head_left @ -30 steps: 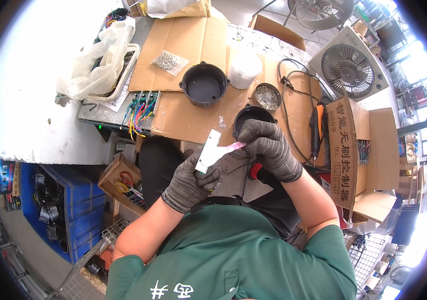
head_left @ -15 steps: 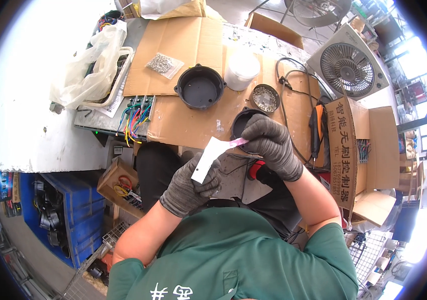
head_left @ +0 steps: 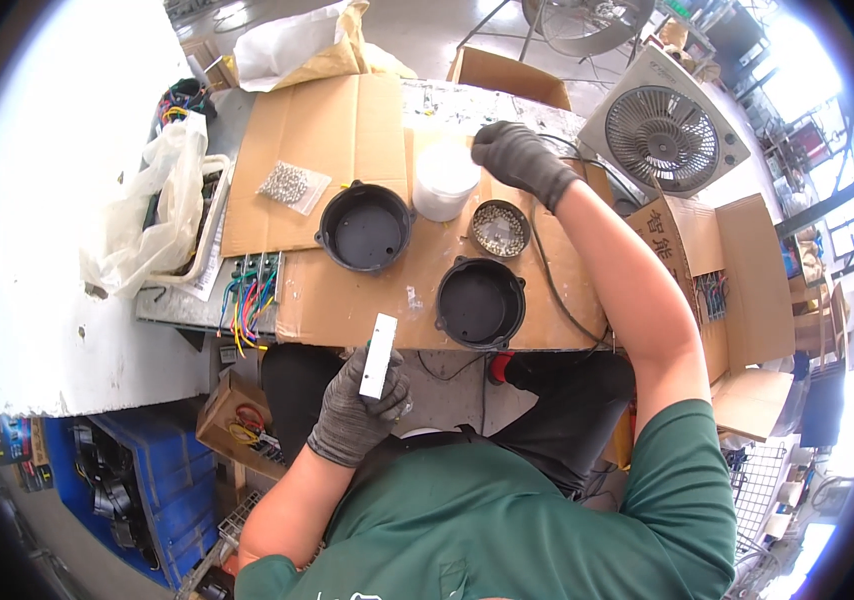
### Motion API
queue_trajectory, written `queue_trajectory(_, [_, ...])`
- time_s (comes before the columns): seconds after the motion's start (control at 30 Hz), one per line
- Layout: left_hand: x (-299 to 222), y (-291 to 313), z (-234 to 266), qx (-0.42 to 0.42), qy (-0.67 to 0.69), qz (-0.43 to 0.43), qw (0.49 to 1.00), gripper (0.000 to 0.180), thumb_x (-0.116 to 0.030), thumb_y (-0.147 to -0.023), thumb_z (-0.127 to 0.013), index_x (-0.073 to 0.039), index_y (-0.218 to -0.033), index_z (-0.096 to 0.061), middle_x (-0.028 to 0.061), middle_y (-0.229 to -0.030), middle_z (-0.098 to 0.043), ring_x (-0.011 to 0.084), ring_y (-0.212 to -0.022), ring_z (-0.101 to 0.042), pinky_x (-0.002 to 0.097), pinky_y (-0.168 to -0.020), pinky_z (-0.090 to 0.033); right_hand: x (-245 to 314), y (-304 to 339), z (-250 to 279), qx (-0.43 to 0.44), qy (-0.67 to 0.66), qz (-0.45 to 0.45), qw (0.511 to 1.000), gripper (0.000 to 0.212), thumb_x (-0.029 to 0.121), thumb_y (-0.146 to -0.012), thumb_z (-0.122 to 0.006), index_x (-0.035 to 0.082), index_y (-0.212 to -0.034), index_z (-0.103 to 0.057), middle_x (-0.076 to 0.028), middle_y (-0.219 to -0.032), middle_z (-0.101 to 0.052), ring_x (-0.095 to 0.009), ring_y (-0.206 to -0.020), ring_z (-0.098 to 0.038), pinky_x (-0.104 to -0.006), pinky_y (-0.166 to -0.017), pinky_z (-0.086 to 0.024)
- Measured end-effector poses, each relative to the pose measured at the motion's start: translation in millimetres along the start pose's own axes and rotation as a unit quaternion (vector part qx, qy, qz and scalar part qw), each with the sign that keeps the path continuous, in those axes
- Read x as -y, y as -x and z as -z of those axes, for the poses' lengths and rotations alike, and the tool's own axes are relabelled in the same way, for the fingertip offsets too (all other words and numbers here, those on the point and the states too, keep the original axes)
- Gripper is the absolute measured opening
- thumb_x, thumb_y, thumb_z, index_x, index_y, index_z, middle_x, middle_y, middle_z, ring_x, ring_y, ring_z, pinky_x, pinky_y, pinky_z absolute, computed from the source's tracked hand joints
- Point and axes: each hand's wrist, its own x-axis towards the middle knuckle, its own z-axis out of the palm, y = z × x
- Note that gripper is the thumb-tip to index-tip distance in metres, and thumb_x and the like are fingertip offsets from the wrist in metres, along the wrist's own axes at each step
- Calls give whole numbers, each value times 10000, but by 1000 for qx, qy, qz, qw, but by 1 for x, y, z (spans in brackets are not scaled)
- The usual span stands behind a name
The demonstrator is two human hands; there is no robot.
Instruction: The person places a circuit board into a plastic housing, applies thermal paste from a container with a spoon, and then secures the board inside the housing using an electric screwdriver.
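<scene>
My left hand, gloved in dark grey knit, is closed around a narrow white plate with small dark holes, held upright just off the table's front edge. My right hand, gloved alike, reaches far across the table beside the white tub. Its fingers are bent and pressed together; whatever is in them cannot be made out. Two round black housings with side lugs sit on the cardboard: one on the left, one nearer on the right. Between tub and near housing stands a round tin of small metal parts.
A bag of small metal parts lies on the cardboard sheet. Coloured wires hang at the table's left edge, near a plastic-covered tray. A black cable runs down the right side. A fan and an open carton stand rightward.
My right hand has moved from the pinkish strip at the white plate's end to beside the tub; the strip no longer shows. My left hand still holds the plate, now more upright.
</scene>
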Motion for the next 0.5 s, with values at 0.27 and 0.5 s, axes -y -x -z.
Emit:
queue_trajectory(0.27, [2, 2, -2, -21, -7, -8, 1000, 417, -432, -1029, -595, -23, -1094, -642, -28, -641, -483, 98, -545, -419, 258, -526, -376, -2, -41, -8, 111, 64, 192, 973, 95, 50, -845, -672, 74, -857, -763, -51, -690, -636, -144, -602, -601, -329, -574, -508])
queue_trajectory(0.5, [1, 8, -8, 11, 7, -27, 1000, 449, -446, -1024, -600, -15, -1144, -622, -39, -628, -476, 97, -547, -414, 272, -548, -387, 5, 20, 32, -2, -332, 18, 943, 97, 62, -887, -636, 71, -904, -732, 29, -704, -557, -69, -525, -441, -250, -455, -373])
